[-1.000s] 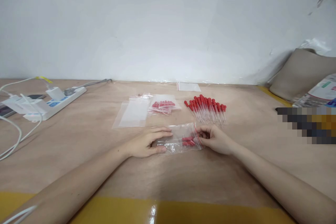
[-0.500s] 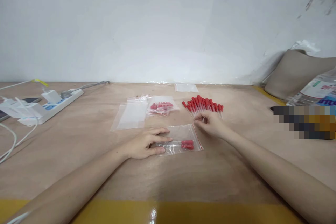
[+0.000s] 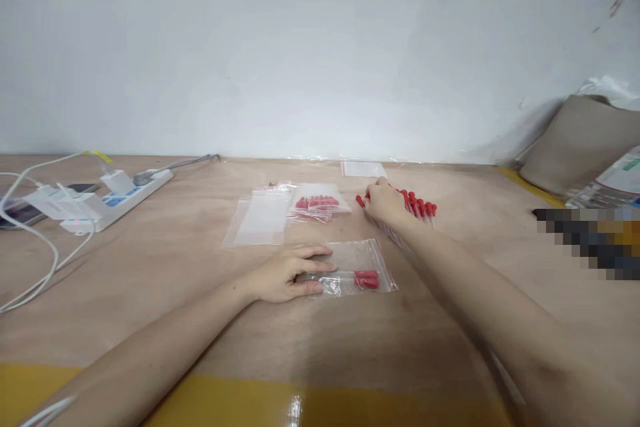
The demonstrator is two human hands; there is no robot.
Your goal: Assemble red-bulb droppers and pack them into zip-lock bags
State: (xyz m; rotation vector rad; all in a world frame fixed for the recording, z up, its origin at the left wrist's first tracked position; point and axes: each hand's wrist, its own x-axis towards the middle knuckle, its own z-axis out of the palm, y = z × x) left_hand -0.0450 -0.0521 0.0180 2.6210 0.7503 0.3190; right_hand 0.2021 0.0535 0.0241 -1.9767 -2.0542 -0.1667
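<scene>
My left hand (image 3: 285,273) lies on the left end of a clear zip bag (image 3: 357,268) and pinches its edge between thumb and fingers; the bag holds red-capped droppers. My right hand (image 3: 383,202) reaches over the loose pile of red-capped droppers (image 3: 420,207) farther back, with its fingers curled on them. What those fingers hold is hidden. The pile is partly covered by that hand.
Filled bags of droppers (image 3: 317,203) and empty clear bags (image 3: 257,220) lie behind my left hand. Another empty bag (image 3: 363,169) sits near the wall. A white power strip with chargers and cables (image 3: 95,203) is at the left. A cushion (image 3: 575,140) and a water bottle (image 3: 613,183) are at the right.
My right hand left the mouth of the bag and moved back to the dropper pile. My left hand stayed on the bag.
</scene>
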